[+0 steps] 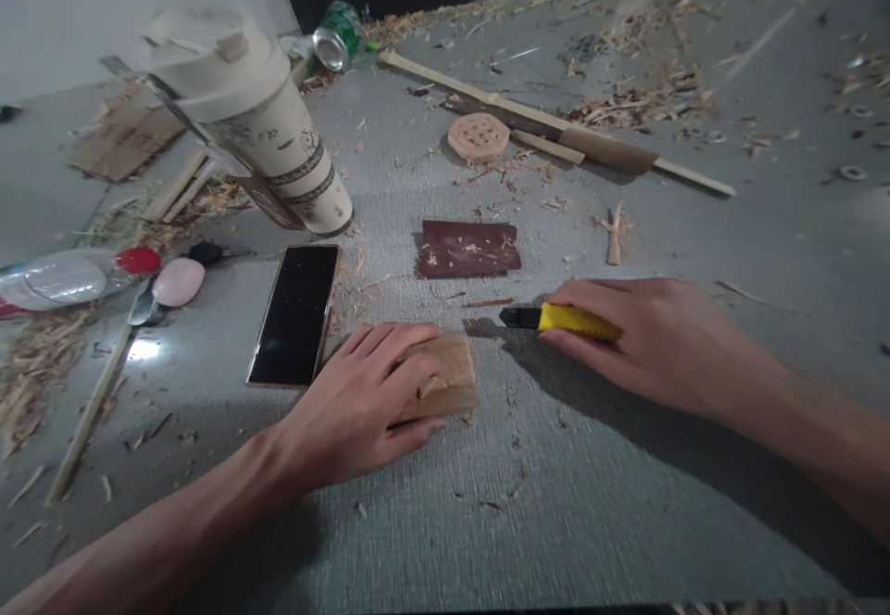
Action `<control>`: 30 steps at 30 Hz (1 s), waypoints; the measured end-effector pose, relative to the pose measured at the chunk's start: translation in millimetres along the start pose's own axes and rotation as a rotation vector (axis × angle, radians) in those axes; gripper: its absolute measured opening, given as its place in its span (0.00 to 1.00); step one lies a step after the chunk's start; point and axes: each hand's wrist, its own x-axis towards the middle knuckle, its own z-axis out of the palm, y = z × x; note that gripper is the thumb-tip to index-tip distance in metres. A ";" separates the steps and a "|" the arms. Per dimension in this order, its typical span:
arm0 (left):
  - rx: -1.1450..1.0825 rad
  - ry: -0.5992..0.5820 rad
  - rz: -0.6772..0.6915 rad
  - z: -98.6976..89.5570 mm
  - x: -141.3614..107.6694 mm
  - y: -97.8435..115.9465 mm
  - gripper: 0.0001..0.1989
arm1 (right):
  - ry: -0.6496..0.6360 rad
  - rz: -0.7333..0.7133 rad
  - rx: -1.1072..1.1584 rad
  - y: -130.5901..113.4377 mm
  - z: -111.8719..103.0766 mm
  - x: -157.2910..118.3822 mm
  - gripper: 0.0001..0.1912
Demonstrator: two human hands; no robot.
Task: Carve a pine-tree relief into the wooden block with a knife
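My left hand (372, 397) is wrapped over a small wooden block (451, 376) that rests on the grey table (556, 504). Its fingers hide the block's left part. In my right hand (640, 337) is a yellow and black utility knife (574, 320), its black tip pointing left, a little above the table. A dark red-brown piece of sandpaper (469, 249) lies flat beyond the two hands. Just left of my left hand is a phone (296, 313) with a dark screen.
A white patterned tumbler (278, 133) stands at the back left near a green can (337, 37). A bottle (62, 278) lies far left. Behind the sandpaper are a round wooden piece (478, 137) and long sticks (479, 94). Wood shavings (632, 100) are scattered about.
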 end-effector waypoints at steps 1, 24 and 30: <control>-0.002 -0.001 0.000 0.2 -0.1 -0.2 0.14 | -0.004 0.003 0.000 0.0 -0.1 0.1 0.19; -0.038 -0.004 -0.039 0.5 -1.4 -0.5 0.18 | -0.048 0.033 0.033 0.5 -3.3 1.0 0.19; -0.047 0.003 -0.054 0.4 -1.4 -0.9 0.18 | -0.042 0.036 0.032 0.1 -2.9 0.9 0.19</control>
